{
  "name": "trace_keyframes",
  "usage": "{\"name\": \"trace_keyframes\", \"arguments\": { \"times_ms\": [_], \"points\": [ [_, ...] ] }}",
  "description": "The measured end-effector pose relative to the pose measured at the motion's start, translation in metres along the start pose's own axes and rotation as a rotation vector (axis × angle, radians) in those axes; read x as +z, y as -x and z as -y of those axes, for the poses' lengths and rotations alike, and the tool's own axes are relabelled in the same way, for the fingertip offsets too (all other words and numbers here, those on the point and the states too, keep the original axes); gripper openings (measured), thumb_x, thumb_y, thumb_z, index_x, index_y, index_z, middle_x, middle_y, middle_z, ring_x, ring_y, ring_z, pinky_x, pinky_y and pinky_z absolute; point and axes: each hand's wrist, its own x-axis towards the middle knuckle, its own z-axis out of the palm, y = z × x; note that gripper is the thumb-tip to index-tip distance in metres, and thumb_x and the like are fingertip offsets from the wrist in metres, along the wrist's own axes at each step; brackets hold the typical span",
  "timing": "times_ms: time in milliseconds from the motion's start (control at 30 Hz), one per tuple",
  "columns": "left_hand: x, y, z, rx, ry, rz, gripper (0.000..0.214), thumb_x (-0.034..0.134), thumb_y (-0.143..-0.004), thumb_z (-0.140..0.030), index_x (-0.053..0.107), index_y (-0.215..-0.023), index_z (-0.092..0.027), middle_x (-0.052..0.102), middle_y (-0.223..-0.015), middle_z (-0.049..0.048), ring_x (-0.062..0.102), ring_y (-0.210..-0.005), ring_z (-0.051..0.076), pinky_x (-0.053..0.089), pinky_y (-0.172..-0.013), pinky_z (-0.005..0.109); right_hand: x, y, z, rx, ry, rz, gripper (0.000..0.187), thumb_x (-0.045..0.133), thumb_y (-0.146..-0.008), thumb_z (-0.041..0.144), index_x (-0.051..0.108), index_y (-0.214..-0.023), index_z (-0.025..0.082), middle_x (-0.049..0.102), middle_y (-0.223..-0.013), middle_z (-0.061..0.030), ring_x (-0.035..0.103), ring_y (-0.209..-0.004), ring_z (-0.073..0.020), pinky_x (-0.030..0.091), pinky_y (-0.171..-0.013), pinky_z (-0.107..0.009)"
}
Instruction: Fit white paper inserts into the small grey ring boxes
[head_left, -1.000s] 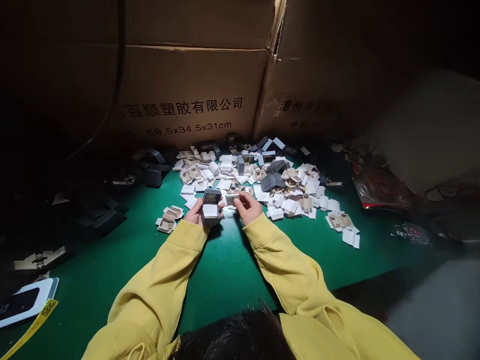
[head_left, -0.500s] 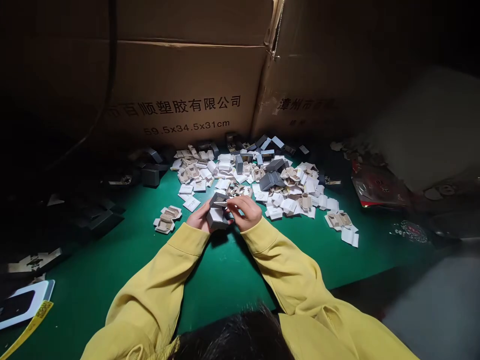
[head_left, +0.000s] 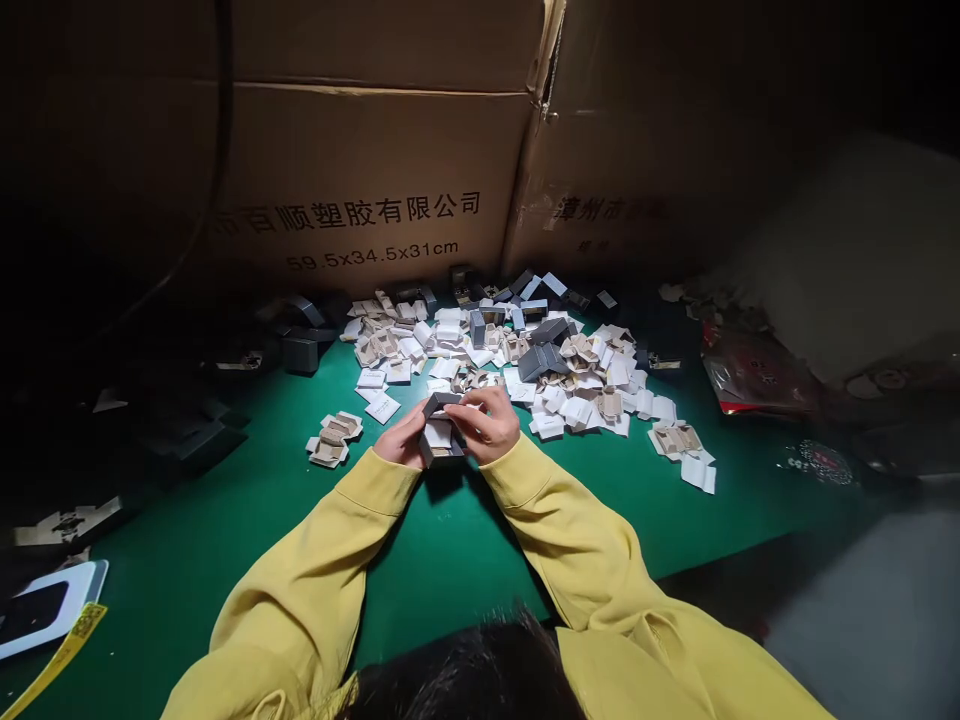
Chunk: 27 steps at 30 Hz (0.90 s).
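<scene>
In the head view, my left hand (head_left: 401,440) is closed around the left side of a small dark grey cardboard box (head_left: 446,461). The box is open, and a white paper insert (head_left: 437,434) shows inside. My right hand (head_left: 486,425) is closed at the right side of the box, thumb and fingertips at its upper opening. What exactly those fingertips pinch is partly hidden. Just beyond my hands lies a heap of folded white and tan paper inserts (head_left: 577,411), with several more dark boxes (head_left: 541,361) on and behind it.
Large brown cartons (head_left: 375,150) stand along the back of the green table (head_left: 450,560). A loose insert (head_left: 334,438) lies at left, and others (head_left: 675,440) at right. A red plastic packet (head_left: 757,370) is at far right, a white device (head_left: 56,605) at lower left.
My right fingers have moved slightly down and left into the opening of the box. The white insert now shows more inside it, and the box is tilted a little differently.
</scene>
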Motion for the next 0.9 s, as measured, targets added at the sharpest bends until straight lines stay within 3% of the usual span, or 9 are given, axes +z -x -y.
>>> {"name": "trace_keyframes", "arguments": {
  "times_ms": [100,333,533,667,800,900],
  "points": [
    [0.004,0.004,0.0,-0.034,-0.023,0.012,0.03,0.061,-0.089,-0.027,0.067,-0.117,-0.018,0.071,-0.107,0.0102,0.069,-0.097,0.028,0.057,-0.083,0.042,-0.002,0.0,0.0,0.054,0.032,0.028,0.016,0.067,-0.087,0.025,0.077,-0.098,0.028,0.062,-0.088,-0.0081,0.06,-0.084,-0.0204,0.053,-0.071,-0.032],
    [0.014,0.008,0.0,-0.039,-0.106,0.035,0.033,0.061,-0.086,-0.03,0.07,-0.115,-0.018,0.071,-0.114,0.0141,0.069,-0.101,0.032,0.059,-0.081,0.044,-0.001,-0.001,0.007,0.167,-0.011,-0.093,0.023,0.057,-0.085,0.023,0.068,-0.104,0.022,0.067,-0.089,-0.0079,0.061,-0.076,-0.02,0.056,-0.066,-0.033],
    [0.006,0.007,0.003,-0.133,-0.093,0.062,0.034,0.065,-0.087,-0.035,0.068,-0.118,-0.023,0.072,-0.103,0.0118,0.071,-0.084,0.028,0.06,-0.072,0.043,0.001,0.0,0.01,0.328,-0.052,-0.052,0.016,0.057,-0.081,0.018,0.067,-0.093,0.02,0.068,-0.09,-0.0069,0.061,-0.074,-0.0173,0.055,-0.065,-0.03],
    [-0.002,0.001,0.003,-0.077,-0.058,0.06,0.033,0.066,-0.086,-0.031,0.067,-0.118,-0.021,0.071,-0.105,0.0106,0.071,-0.086,0.029,0.06,-0.067,0.04,-0.002,-0.005,0.006,0.298,-0.048,-0.035,0.011,0.062,-0.083,0.024,0.07,-0.09,0.021,0.07,-0.091,-0.0072,0.063,-0.08,-0.0192,0.055,-0.069,-0.032],
    [-0.011,-0.002,-0.008,0.01,0.028,0.018,0.034,0.058,-0.09,-0.027,0.062,-0.123,-0.019,0.069,-0.118,0.0115,0.071,-0.094,0.032,0.061,-0.066,0.043,-0.017,-0.012,-0.005,0.199,-0.043,-0.104,0.018,0.058,-0.09,0.033,0.072,-0.089,0.022,0.072,-0.088,-0.0077,0.064,-0.081,-0.0202,0.055,-0.071,-0.034],
    [-0.019,-0.003,-0.018,0.073,0.126,-0.049,0.035,0.048,-0.094,-0.029,0.06,-0.125,-0.019,0.068,-0.122,0.0125,0.071,-0.089,0.027,0.062,-0.061,0.039,-0.023,-0.013,-0.016,0.267,0.019,-0.165,0.026,0.051,-0.095,0.033,0.071,-0.083,0.02,0.071,-0.083,-0.0074,0.063,-0.075,-0.0174,0.053,-0.068,-0.03]
  ]
}}
